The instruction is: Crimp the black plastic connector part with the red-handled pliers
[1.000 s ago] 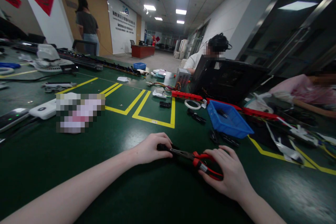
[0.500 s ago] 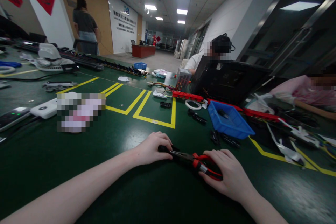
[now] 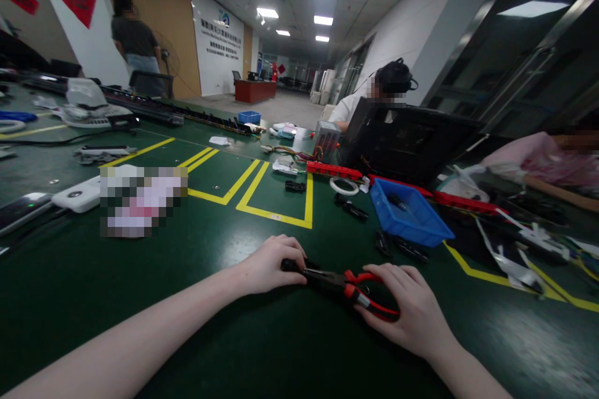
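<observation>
Red-and-black long-nose pliers (image 3: 352, 290) lie in my right hand (image 3: 405, 305), its fingers and thumb wrapped round the two spread handles. Their jaws point left and reach a small black piece (image 3: 291, 265). My left hand (image 3: 276, 268) pinches that piece low over the green table; its fingers cover much of it, so its exact kind does not show. Whether the jaw tips grip it or only touch it, I cannot tell.
Ahead to the right stands a blue bin (image 3: 409, 215), with black parts (image 3: 412, 249) beside it. A white tape roll (image 3: 344, 186) and red strips (image 3: 334, 170) lie beyond. On the left is a white power bank (image 3: 77, 195). A co-worker (image 3: 390, 84) sits behind a black case (image 3: 412, 143).
The pliers' handles stand slightly wider apart, and my right hand has opened a little with them. My left hand keeps its place. A person in the background has moved left.
</observation>
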Available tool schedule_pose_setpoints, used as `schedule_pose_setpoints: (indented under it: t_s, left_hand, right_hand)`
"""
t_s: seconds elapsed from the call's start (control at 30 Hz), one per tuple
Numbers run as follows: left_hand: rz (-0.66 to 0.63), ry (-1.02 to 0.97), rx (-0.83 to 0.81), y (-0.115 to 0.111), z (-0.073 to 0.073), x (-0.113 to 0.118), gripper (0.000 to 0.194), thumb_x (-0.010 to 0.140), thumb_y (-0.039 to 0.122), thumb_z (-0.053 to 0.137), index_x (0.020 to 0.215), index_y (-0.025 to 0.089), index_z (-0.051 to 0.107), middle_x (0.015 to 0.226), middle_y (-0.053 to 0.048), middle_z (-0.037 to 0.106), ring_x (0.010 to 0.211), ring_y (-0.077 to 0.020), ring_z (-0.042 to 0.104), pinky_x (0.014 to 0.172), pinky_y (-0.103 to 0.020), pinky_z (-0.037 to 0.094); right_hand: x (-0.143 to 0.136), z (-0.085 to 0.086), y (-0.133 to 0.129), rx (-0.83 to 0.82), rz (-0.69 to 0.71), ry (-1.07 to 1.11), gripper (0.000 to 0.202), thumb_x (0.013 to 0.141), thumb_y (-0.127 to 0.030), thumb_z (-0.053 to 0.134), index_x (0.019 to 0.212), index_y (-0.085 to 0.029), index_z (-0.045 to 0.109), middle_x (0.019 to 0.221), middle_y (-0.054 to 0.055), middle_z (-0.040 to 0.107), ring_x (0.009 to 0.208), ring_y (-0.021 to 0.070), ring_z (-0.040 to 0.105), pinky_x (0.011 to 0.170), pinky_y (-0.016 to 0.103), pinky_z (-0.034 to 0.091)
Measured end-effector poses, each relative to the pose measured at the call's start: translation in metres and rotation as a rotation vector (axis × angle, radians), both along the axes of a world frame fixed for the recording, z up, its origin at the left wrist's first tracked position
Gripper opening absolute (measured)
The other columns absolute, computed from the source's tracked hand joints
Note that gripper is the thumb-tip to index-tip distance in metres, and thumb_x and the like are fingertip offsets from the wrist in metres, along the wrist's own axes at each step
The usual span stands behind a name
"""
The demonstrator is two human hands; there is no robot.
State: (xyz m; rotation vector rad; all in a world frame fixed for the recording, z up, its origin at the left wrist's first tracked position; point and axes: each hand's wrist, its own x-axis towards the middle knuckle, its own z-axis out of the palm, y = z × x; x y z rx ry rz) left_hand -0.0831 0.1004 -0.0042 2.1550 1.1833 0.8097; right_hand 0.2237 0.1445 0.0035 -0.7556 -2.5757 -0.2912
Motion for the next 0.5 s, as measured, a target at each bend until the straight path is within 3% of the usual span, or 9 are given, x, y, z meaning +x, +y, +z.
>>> schedule_pose_setpoints:
  t_s: [0.2, 0.5]
  left_hand:
    - [0.000, -0.005, -0.003, 0.0004, 0.0001, -0.0006, 0.009, 0.083, 0.026, 0.074, 0.086, 0.019, 0.069, 0.108, -0.003, 0.065, 0.102, -0.0223, 0.058, 0.091, -0.039, 0.041]
    - [-0.001, 0.001, -0.008, -0.0003, 0.0019, -0.0004, 0.009, 0.083, 0.026, 0.074, 0.086, 0.019, 0.069, 0.108, -0.003, 0.064, 0.102, -0.0225, 0.058, 0.091, -0.039, 0.041]
  right_hand:
    - [0.0040, -0.0065, 0.0027, -0.062, -0.041, 0.034, 0.050, 0.077, -0.046, 0.067, 0.118, -0.019, 0.055, 0.105, 0.010, 0.069, 0.088, 0.0249, 0.064, 0.075, 0.038, 0.048]
    - [0.0011, -0.0032, -0.0008, -0.094, -0.048, 0.012, 0.046, 0.079, -0.046, 0.065, 0.115, -0.019, 0.058, 0.098, 0.010, 0.069, 0.081, 0.0236, 0.064, 0.070, 0.036, 0.049]
